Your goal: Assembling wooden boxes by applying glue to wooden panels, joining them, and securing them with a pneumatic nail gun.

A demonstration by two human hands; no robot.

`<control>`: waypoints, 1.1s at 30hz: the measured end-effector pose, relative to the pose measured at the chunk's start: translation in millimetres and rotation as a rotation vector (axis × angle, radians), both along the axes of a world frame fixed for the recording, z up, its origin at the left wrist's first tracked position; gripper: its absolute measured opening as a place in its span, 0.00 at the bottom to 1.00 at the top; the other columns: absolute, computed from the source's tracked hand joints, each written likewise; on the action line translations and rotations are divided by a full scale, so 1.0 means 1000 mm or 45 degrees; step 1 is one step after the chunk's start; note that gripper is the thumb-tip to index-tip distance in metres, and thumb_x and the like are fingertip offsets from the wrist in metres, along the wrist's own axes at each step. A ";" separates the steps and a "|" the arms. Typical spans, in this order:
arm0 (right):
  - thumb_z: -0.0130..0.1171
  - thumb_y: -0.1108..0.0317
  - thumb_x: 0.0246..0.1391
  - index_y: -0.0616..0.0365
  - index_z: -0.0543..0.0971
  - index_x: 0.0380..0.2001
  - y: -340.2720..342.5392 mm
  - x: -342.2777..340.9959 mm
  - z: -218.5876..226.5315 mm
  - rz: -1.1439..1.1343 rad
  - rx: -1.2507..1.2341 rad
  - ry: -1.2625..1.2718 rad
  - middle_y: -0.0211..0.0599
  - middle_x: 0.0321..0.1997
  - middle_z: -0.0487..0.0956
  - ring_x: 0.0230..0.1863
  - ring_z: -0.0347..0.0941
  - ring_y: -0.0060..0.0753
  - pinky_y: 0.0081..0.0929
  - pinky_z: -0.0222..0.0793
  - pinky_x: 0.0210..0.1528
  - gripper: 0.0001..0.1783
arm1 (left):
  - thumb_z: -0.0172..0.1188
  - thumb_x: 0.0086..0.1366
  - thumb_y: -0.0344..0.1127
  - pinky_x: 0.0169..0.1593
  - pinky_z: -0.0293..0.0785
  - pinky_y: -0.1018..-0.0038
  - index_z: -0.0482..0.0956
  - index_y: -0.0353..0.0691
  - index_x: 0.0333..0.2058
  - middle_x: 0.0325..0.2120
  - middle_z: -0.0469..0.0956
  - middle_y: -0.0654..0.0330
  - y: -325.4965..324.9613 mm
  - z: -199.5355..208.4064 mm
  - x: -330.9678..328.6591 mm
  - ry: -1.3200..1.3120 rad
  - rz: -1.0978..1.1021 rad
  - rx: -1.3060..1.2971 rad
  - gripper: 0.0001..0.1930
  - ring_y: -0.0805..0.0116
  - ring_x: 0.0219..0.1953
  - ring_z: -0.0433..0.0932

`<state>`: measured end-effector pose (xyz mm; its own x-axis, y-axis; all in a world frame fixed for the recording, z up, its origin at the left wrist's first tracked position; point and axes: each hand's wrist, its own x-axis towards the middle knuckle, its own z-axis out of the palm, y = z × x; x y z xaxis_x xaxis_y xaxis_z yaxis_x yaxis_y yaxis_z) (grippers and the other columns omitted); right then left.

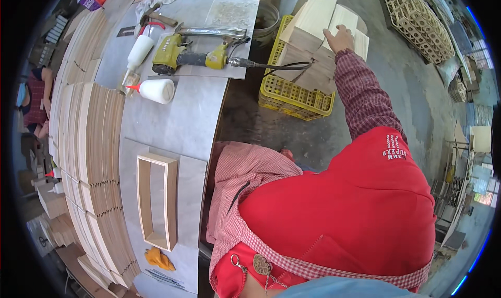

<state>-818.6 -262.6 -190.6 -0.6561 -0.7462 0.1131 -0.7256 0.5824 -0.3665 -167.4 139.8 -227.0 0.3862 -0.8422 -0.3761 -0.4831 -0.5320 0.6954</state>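
Evidently, the right hand [341, 39] touches pale wooden pieces [315, 16] stacked over the yellow crate [296, 103] at one o'clock, grip unclear; the left hand isn't visible. Uneven pulling might topple them.

The right hand [342, 39] touches the pale box-shaped wooden pieces [314, 19], which are piled over a yellow perforated crate [295, 104]. On the grey worktable [193, 107] there is a rectangular wooden frame [170, 204], and also a yellow pneumatic nail gun [185, 58] (its dark hose [282, 65] stretches toward the pile).
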 end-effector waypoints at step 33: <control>0.64 0.73 0.29 0.55 0.76 0.41 0.124 0.363 0.169 2.783 -0.077 -0.816 0.36 0.46 0.75 0.47 0.68 0.38 0.33 0.63 0.53 0.26 | 0.68 0.50 0.46 0.57 0.64 0.62 0.68 0.38 0.55 0.55 0.66 0.50 -0.072 0.234 -0.033 -0.604 -0.688 -0.758 0.35 0.52 0.55 0.67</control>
